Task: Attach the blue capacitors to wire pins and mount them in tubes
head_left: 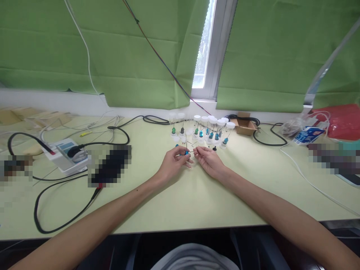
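My left hand point(174, 163) pinches a small blue metal part point(186, 152) between thumb and fingertips; a thin upright metal pin shows just above it. Close by on the right, the fingertips of my right hand point(208, 161) are closed on a thin metal rod point(192, 151) that points left at the blue part. Whether the rod touches the part is too small to tell. Behind my hands stand several clear tubes with white caps point(213, 120), holding small blue, green or dark parts with thin pins. A small black piece point(215, 148) lies beyond my right hand.
At left are a white power strip point(66, 155) with black cables and a blurred-out dark object point(111, 167). An open cardboard box point(244, 126) stands behind the tubes to the right. A red bag point(344, 122) and a blue-white packet point(308, 135) lie far right, near a white cable.
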{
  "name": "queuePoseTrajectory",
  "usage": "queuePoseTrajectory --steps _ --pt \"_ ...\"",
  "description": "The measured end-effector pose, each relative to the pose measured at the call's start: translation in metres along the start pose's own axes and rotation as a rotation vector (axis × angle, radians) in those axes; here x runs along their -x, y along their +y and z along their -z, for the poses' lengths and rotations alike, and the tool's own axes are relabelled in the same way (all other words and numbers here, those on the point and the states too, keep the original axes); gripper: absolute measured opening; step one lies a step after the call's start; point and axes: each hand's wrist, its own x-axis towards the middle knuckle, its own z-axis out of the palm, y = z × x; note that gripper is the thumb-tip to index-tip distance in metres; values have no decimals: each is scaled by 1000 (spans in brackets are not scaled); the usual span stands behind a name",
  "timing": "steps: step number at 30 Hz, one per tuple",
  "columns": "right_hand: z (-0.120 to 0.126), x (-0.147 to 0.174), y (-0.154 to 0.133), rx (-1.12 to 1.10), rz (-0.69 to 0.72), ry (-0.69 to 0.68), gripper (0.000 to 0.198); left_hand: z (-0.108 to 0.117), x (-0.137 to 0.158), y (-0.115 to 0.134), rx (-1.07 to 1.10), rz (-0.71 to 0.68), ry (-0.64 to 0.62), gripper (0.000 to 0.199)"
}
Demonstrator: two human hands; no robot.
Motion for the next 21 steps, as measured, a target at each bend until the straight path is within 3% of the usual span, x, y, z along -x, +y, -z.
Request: queuePoseTrajectory --steps 13,21 --pt "-5 2 -1 -38 -13 13 13 5 1 -4 -100 -30 33 30" --pt "-5 6 -2 6 -15 -37 14 5 1 -3 -142 29 73 34"
